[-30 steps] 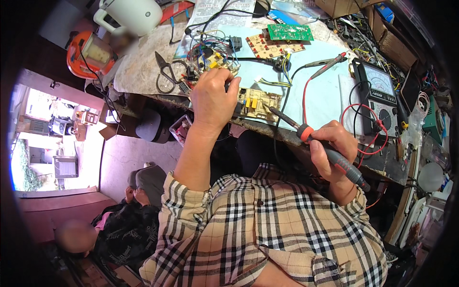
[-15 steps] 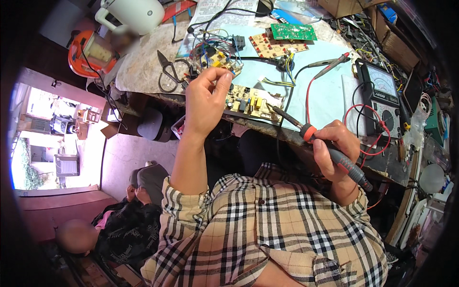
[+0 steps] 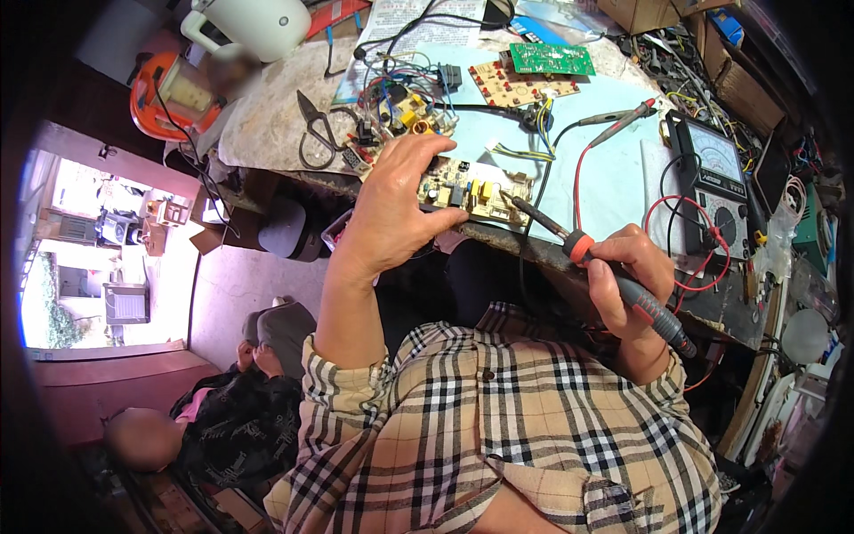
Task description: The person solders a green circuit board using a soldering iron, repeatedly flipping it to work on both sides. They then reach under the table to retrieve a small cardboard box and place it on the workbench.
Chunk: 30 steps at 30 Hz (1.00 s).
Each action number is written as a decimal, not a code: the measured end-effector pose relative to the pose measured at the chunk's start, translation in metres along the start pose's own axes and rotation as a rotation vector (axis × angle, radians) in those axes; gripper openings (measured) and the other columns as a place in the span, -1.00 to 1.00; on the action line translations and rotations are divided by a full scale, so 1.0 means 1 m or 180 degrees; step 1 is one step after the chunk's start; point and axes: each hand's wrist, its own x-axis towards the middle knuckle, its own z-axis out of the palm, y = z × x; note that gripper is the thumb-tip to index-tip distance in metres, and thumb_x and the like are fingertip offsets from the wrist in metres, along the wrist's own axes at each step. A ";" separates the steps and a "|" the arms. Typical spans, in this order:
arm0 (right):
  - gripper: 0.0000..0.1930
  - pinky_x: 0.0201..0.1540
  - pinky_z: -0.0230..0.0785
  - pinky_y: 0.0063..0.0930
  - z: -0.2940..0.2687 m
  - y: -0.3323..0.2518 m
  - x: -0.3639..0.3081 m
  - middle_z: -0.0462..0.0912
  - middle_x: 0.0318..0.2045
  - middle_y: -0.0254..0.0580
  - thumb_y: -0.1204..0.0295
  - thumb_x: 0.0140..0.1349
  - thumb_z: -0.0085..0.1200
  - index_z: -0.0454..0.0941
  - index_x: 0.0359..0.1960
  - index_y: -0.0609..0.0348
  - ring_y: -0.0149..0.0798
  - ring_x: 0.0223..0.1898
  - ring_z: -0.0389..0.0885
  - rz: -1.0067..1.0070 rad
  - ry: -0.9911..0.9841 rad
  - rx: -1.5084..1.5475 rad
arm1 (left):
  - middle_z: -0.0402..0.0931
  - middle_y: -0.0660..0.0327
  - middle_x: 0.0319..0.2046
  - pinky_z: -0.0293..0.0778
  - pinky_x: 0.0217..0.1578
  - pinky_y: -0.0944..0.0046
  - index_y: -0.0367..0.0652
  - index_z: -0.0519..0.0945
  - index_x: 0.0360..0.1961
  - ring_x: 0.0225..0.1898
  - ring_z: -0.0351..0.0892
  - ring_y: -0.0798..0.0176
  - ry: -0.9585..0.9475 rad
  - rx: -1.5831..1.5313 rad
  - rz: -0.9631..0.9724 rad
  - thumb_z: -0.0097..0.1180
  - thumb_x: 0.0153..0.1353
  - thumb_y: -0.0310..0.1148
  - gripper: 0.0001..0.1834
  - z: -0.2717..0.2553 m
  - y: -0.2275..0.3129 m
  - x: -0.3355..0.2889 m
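The work looks to be in its middle: a small yellow-white circuit board (image 3: pixel 467 189) lies at the near edge of the desk (image 3: pixel 614 178), steadied and ready, while the tip of the soldering iron (image 3: pixel 605 267) points at the board's right end and appears just short of it, so the joint itself seems yet to be worked; whether any solder is already laid there is too small to tell. The left hand (image 3: pixel 396 209) reaches over the near edge and pinches the board's left part, thumb below and fingers curled over the top, a firm but not fully closed grip. The right hand (image 3: pixel 627 285) is clenched around the iron's dark handle just behind its orange collar, holding it slanted up and to the left toward the board. Farther back on the desk lie a tangle of wired components (image 3: pixel 400 107), a tan board with red dots (image 3: pixel 516 80) and a green board (image 3: pixel 551 59); scissors (image 3: pixel 313 133) rest to the far left, and an analog multimeter (image 3: pixel 716 182) with red and black leads sits to the right.
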 end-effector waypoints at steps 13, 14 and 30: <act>-0.92 -0.60 0.23 -0.55 -0.001 -0.001 0.000 0.54 -0.60 -0.18 0.57 0.05 0.16 0.52 -0.41 0.25 -0.39 -0.66 0.44 0.0040 -0.0038 -0.0019 | 0.53 0.05 -0.05 0.36 0.12 0.14 -0.22 0.51 0.00 0.04 0.50 0.01 -0.0062 0.0098 -0.0111 0.45 -0.23 -0.42 -0.34 -0.005 0.001 -0.002; -0.92 -0.60 0.23 -0.55 -0.001 -0.001 0.000 0.54 -0.60 -0.18 0.57 0.05 0.16 0.51 -0.41 0.25 -0.39 -0.66 0.44 0.0047 -0.0047 -0.0018 | 0.53 0.05 -0.05 0.36 0.13 0.14 -0.22 0.51 0.00 0.04 0.50 0.01 -0.0074 0.0107 -0.0125 0.45 -0.23 -0.42 -0.34 -0.005 0.001 -0.002; -0.90 -0.59 0.25 -0.56 -0.001 -0.001 -0.001 0.55 -0.59 -0.16 0.57 0.04 0.17 0.51 -0.40 0.25 -0.37 -0.65 0.47 0.0040 -0.0028 0.0018 | 0.48 0.05 0.10 0.33 0.19 0.10 -0.21 0.47 -0.05 0.15 0.44 -0.02 0.0031 0.0162 -0.0045 0.45 -0.23 -0.45 -0.37 -0.002 -0.002 -0.004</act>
